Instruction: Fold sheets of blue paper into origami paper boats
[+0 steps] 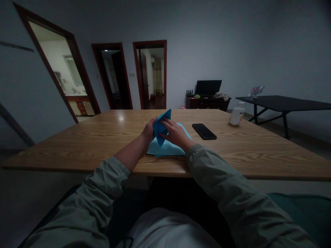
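A piece of folded blue paper (pixel 161 126) is held up between my two hands, above the near middle of the wooden table. My left hand (pixel 149 129) grips its left edge, with most of the fingers hidden behind the paper. From the right, my right hand (pixel 176 133) is closed on the paper, its fingers partly inside a fold. Lighter blue paper sheets (pixel 167 148) lie flat on the table under both hands.
On the wooden table (pixel 103 137), a black phone (pixel 204 131) lies right of the sheets. A white bottle (pixel 236 114) stands farther right. Beyond are a black table (pixel 279 102) and a screen on a dark cabinet (pixel 207 102). Doorways line the back left.
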A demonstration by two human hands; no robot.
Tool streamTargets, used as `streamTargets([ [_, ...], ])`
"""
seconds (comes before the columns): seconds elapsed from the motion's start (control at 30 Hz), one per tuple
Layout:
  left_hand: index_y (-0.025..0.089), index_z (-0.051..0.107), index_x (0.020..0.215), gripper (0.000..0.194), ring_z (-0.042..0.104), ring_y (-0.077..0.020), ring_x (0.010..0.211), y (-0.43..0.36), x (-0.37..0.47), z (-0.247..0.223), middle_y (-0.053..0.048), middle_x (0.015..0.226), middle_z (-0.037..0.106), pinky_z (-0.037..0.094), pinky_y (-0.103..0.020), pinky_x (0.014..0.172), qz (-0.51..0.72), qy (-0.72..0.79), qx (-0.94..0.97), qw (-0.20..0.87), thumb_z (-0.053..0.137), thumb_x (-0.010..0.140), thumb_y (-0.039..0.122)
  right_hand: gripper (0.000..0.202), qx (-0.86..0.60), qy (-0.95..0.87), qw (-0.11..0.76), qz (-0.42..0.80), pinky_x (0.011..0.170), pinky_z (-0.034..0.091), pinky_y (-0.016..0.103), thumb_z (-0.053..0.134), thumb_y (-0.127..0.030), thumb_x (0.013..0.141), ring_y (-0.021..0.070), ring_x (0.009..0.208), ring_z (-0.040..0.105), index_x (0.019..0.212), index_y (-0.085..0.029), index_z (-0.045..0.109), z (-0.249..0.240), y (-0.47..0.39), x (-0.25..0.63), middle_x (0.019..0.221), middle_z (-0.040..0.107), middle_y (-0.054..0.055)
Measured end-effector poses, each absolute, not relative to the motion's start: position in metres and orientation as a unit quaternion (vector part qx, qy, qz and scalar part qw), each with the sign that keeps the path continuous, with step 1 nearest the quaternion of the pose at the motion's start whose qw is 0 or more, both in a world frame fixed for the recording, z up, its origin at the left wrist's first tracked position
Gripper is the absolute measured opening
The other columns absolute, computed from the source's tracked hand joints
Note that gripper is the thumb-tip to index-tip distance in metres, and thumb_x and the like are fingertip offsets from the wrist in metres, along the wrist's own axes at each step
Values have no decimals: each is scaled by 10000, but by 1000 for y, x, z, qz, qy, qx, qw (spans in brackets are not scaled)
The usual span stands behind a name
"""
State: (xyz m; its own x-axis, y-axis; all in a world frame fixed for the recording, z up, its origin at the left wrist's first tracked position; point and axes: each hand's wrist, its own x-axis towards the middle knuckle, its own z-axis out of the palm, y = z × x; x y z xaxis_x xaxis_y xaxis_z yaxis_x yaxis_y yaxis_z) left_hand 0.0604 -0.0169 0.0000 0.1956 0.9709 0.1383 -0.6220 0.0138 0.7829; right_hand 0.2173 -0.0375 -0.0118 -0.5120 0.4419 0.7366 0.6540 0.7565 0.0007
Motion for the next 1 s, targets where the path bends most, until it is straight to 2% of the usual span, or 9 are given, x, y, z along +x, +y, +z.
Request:
streamTargets([
  [0.13,91,698,932,400,707,-229,782,-20,58,4,-113,815,743,536,-368,862,566,244,376,692,468,924,418,751,-321,-846,408,-117,952,486,460,787,-336,815,332,1142,567,1432,-161,396,-11,-38,217,1300,570,161],
  [0.23,97,701,953,437,710,-250,813,-21,54,5,-118,832,748,539,-386,868,554,232,383,701,442,929,447,809,-321,-838,430,-98,924,497,459,811,-390,788,333,1101,584,1434,-149,388,-12,-37,217,1245,600,166],
  [0.37,103,700,968,436,707,-233,793,-21,52,5,-103,830,748,543,-364,846,559,230,384,698,424,936,439,716,-301,-845,432,-97,973,477,453,747,-403,853,313,1140,567,1448,-193,410,-14,-36,218,1314,572,142],
  [0.53,103,697,970,414,701,-227,779,-20,53,5,-103,830,743,540,-358,819,556,229,382,702,424,937,414,632,-288,-844,436,-122,1056,431,453,700,-384,896,308,1244,501,1442,-190,448,-14,-33,219,1394,513,129],
  [0.63,100,693,961,391,696,-221,766,-19,53,6,-104,814,736,535,-343,801,568,219,381,696,449,928,403,615,-297,-838,439,-128,1057,437,457,695,-371,900,309,1255,497,1444,-213,454,-15,-30,220,1395,510,121],
  [0.83,110,672,776,417,646,-192,590,-16,48,8,-81,640,680,526,-310,667,572,218,404,679,466,908,449,602,-296,-838,443,-119,1045,451,449,697,-355,899,307,1245,512,1437,-218,466,-14,-31,221,1374,530,122],
  [1.0,111,689,841,437,680,-223,667,-19,49,9,-102,704,707,537,-341,721,562,235,400,685,441,914,464,562,-314,-839,431,-110,1034,461,421,679,-358,915,296,1224,533,1423,-215,487,-11,-37,219,1372,532,117],
])
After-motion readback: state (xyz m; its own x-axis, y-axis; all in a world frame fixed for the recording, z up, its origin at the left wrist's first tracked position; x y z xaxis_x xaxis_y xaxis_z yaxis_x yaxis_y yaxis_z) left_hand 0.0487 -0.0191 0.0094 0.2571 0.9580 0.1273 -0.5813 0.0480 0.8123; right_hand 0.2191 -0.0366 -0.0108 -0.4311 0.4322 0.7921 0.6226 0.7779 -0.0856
